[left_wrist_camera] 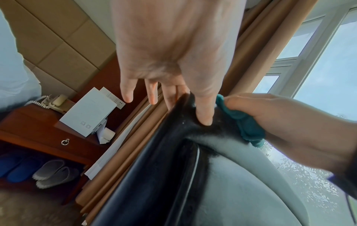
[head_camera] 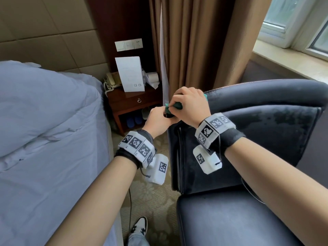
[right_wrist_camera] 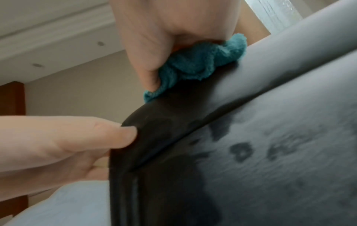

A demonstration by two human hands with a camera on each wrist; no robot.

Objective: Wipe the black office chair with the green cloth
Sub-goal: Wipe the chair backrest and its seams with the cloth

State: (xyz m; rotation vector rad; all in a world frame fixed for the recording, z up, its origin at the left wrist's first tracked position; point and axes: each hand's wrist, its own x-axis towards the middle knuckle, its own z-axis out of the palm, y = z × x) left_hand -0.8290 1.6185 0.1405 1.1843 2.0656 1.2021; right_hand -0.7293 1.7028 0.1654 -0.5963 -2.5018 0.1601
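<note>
On the far left lies a bed (head_camera: 44, 121) with a soft, puffy, pale blue cover. Next to it stands a brown wooden nightstand (head_camera: 131, 102) with one small ring pull on its drawer. On top sit one cream phone (head_camera: 111, 80) with a curly cord, one flat white card (head_camera: 130, 73) standing up, and one roll of white paper (head_camera: 152, 77). Two blue slippers (head_camera: 133, 119) sit on the low shelf, with pale ones beside them. Long brown curtains (head_camera: 195, 41) hang in folds behind.

The left hand (head_camera: 159, 121) holds the corner of the black office chair (head_camera: 266, 125). Its thumb (left_wrist_camera: 204, 110) presses the front of the edge and the fingers (left_wrist_camera: 172, 97) go behind, so the edge is pinched between them. The little finger (left_wrist_camera: 127, 91) and the one next to it point out straight, touching nothing.

The right hand (head_camera: 190, 105) is curled tight around the green cloth (right_wrist_camera: 195, 64), which is fuzzy and bunched up. The cloth presses on the top rim of the chair back, just beside the left thumb. The chair is smooth and shiny, with dark wet patches on its back and a round, padded rim.

At the far right is a bright window (head_camera: 301, 23) with a white frame.
</note>
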